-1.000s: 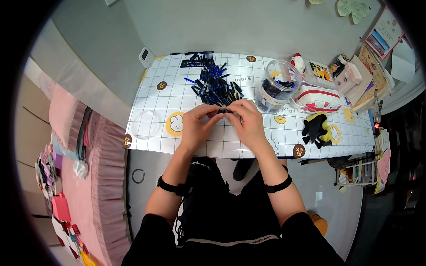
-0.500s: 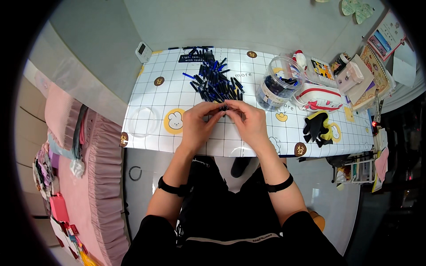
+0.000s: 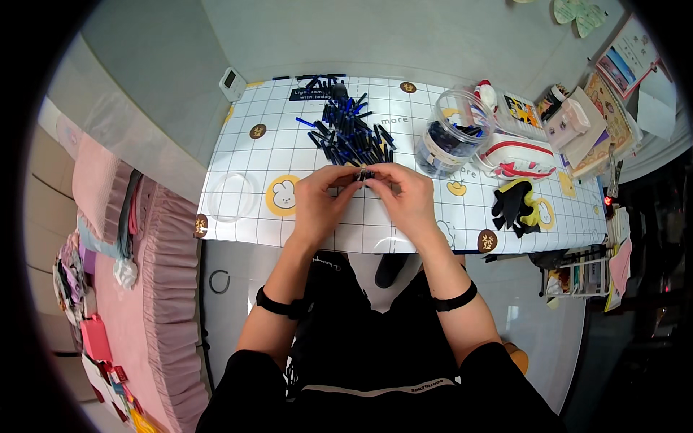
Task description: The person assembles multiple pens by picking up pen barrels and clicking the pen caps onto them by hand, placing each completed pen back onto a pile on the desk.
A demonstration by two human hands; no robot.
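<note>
My left hand (image 3: 323,202) and my right hand (image 3: 401,200) meet at the near side of a heap of ink cartridges (image 3: 346,126), short dark-blue and black tubes. Between the fingertips of both hands is a small bunch of ink cartridges (image 3: 364,175), seen mostly end-on and partly hidden. Thumbs and fingers of each hand are closed on it. Right of the heap stands a clear plastic jar (image 3: 442,151), its top uncovered, with more cartridges inside. A clear round lid (image 3: 231,198) lies flat to the left of my left hand.
The white gridded tabletop (image 3: 274,234) meets a wall at the back. To the right are a white-and-red pouch (image 3: 518,156), black-and-yellow gloves (image 3: 517,205), a pen cup and notebooks (image 3: 605,119). A small white digital device (image 3: 232,85) sits at the back left corner. A pink bed (image 3: 137,317) is left.
The fingertips have shifted slightly around the bunch, and its ends show a little more between them. Both hands stay in nearly the same place; the heap and jar look unchanged.
</note>
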